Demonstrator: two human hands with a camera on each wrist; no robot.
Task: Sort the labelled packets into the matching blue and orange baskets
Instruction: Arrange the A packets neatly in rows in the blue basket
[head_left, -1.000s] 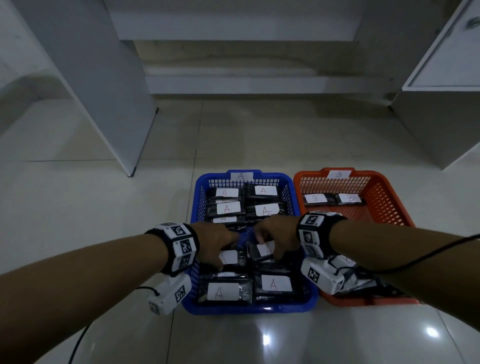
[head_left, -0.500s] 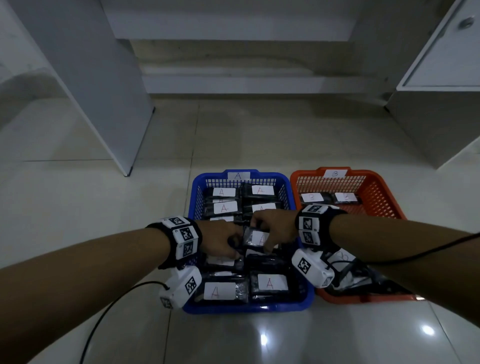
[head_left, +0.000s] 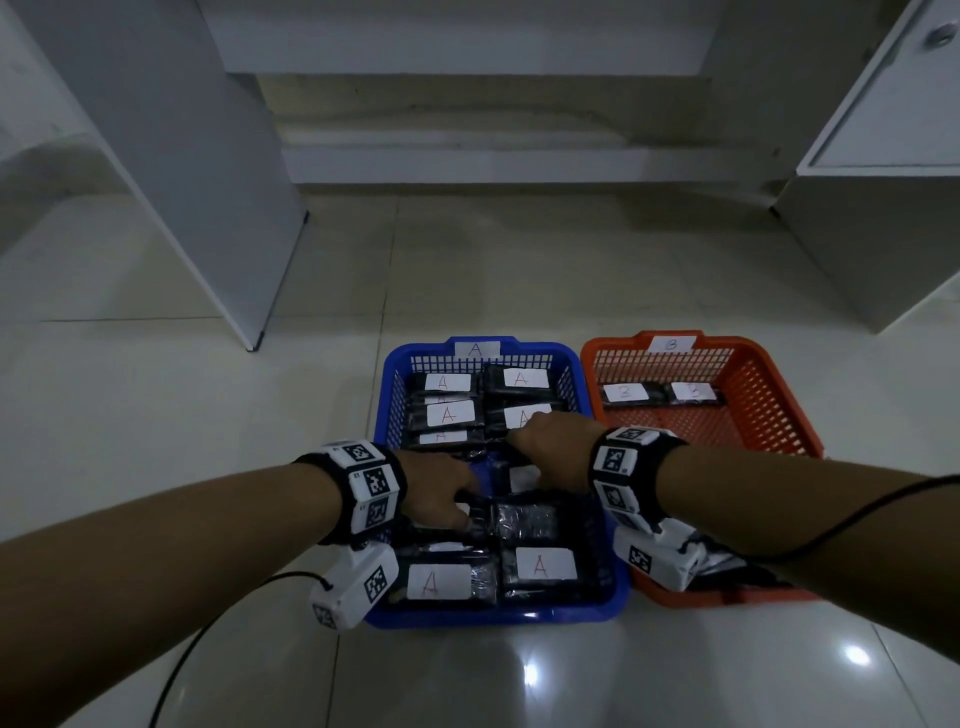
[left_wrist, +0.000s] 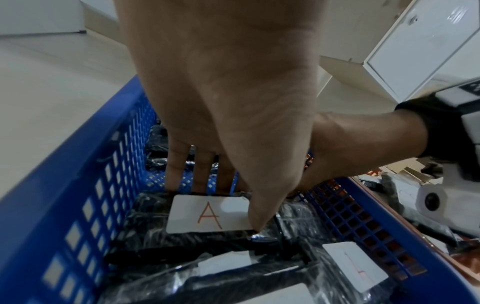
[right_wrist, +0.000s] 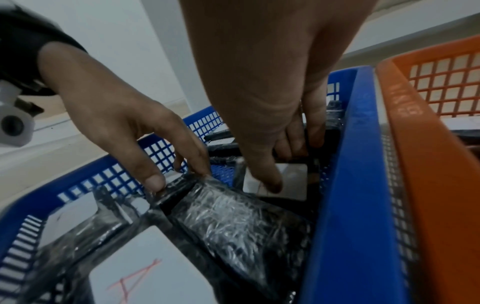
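The blue basket (head_left: 382, 395), tagged A, holds several black wrapped packets with white A labels (head_left: 539, 564). Beside it on the right, the orange basket (head_left: 753, 410), tagged B, has two B-labelled packets (head_left: 628, 392) at its far end. Both hands are inside the blue basket. My left hand (left_wrist: 228, 203) pinches an A-labelled packet (left_wrist: 207, 214), thumb on its near edge and fingers behind its far edge. My right hand (right_wrist: 283, 168) grips another packet (right_wrist: 293, 183), thumb on its white label, fingers curled over the far side. That label's letter is hidden.
The baskets stand on a glossy tiled floor (head_left: 156, 415). A white panel (head_left: 208, 182) rises at the left, a white cabinet (head_left: 883, 218) at the right, a low step (head_left: 493, 156) behind. More wrapped packets (head_left: 722, 561) lie at the orange basket's near end, partly hidden by my wrist camera.
The labelled packet that my right hand held tilted up half a second ago now sits lower in the blue basket. Both hands stay in the basket's middle.
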